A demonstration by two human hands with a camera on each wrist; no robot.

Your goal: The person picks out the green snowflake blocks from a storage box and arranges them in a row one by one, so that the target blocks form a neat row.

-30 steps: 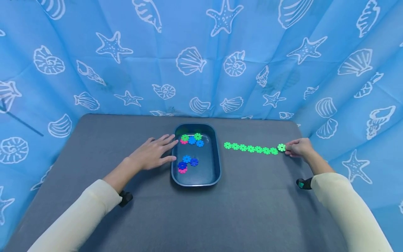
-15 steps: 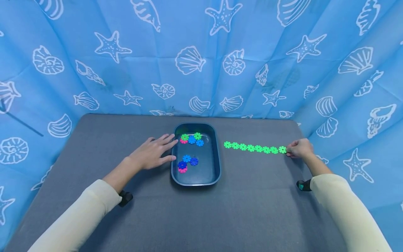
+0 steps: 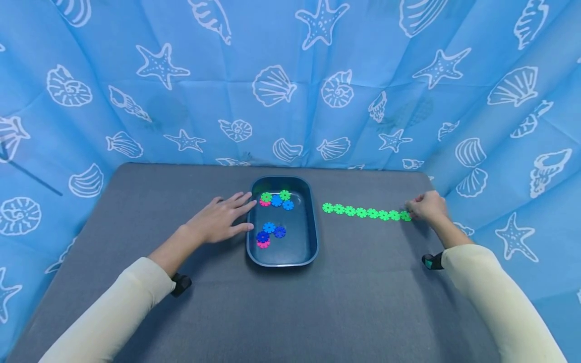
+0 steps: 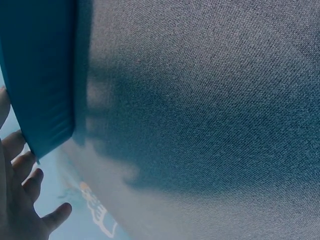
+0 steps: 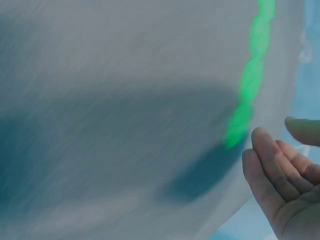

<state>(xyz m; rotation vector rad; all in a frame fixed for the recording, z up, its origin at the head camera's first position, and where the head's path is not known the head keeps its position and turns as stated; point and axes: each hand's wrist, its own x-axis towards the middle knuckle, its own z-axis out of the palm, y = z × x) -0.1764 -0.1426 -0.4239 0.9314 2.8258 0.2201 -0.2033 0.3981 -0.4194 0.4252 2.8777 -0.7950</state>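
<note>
A row of several bright green flower-shaped discs (image 3: 360, 213) lies on the grey cloth, each touching or overlapping its neighbour. Just past the right end of that row is my right hand (image 3: 428, 206), blurred in the head view. In the right wrist view its thumb stands apart from the loosely bent fingers (image 5: 262, 150), and nothing is between them. My left hand (image 3: 220, 220) rests with spread, straight fingers at the left rim of a dark blue tray (image 3: 315, 227). Green, blue and pink discs lie in the tray, among them a blue disc (image 3: 279, 232).
Grey cloth covers the table (image 3: 363, 312). Behind it and to both sides hangs a blue curtain (image 3: 218, 91) printed with white shells and starfish. Each wrist carries a black strap, such as the right strap (image 3: 432, 261).
My right hand brought a green disc down to the row's right end, let go of it and lifted slightly away. The left hand and tray have stayed put.
</note>
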